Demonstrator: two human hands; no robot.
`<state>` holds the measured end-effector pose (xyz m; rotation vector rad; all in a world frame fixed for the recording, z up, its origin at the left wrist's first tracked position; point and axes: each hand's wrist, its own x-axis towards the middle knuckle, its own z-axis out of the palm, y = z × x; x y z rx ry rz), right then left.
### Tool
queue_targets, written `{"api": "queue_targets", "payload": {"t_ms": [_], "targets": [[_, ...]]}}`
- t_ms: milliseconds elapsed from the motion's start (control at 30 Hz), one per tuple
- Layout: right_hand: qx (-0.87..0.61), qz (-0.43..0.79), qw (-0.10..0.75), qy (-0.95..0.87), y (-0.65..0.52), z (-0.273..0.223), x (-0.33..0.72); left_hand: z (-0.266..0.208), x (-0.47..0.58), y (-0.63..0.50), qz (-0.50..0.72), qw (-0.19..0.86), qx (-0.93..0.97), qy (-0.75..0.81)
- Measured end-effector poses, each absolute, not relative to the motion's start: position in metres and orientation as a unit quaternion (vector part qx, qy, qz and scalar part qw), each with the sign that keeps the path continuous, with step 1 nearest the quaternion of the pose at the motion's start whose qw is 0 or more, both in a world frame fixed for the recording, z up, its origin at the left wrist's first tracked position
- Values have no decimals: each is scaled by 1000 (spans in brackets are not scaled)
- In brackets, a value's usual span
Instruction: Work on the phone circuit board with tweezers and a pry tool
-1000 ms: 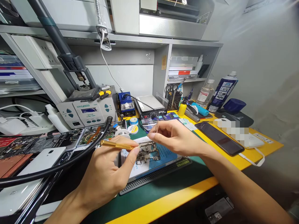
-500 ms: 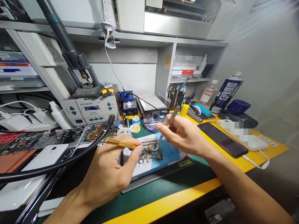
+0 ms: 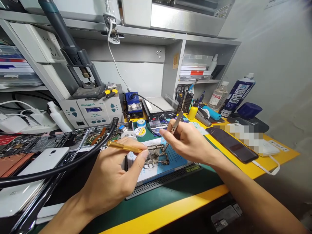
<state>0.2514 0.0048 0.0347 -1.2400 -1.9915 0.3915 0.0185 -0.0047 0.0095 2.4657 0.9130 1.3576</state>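
Observation:
My left hand (image 3: 117, 172) is closed around a slim brass-coloured pen-like tool (image 3: 123, 147); its working tip is hidden behind my fingers. My right hand (image 3: 187, 139) pinches metal tweezers (image 3: 177, 123), whose points reach down to the right part of a phone circuit board (image 3: 153, 159). Whether they touch the board or grip a part, I cannot tell. The board lies flat on a blue and white box (image 3: 177, 157), and my left fingertips are at its left edge. Under the box is a grey perforated plate (image 3: 146, 188).
A black hose (image 3: 73, 165) curves across the left, over phones and boards. Behind stand a hot-air station (image 3: 96, 112) and a solder spool (image 3: 128, 134). On the right are a black phone (image 3: 231, 144) with a white cable, a yellow bottle (image 3: 192, 112) and a spray can (image 3: 237, 94).
The tweezers' points have shifted slightly down and left over the board. My left hand keeps its hold on the brass-coloured tool. The whole view has tilted a little.

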Motion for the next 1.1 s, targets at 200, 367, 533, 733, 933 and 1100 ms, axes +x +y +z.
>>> {"api": "queue_targets", "payload": {"t_ms": [200, 367, 533, 733, 933, 1100], "targets": [[-481, 150, 365, -783, 5, 36, 251, 10, 21, -3, 457, 89, 830, 308], [-476, 150, 362, -787, 5, 35, 252, 10, 20, -4, 457, 90, 829, 310], [-471, 151, 357, -792, 6, 35, 252, 9, 19, -5, 458, 90, 830, 306], [-465, 155, 355, -796, 6, 36, 253, 10, 19, -5, 458, 91, 830, 307], [-460, 161, 350, -800, 3, 38, 252, 10, 19, -4, 455, 99, 830, 307], [-456, 164, 345, -803, 3, 39, 253, 10, 20, -4, 457, 101, 828, 309]]}}
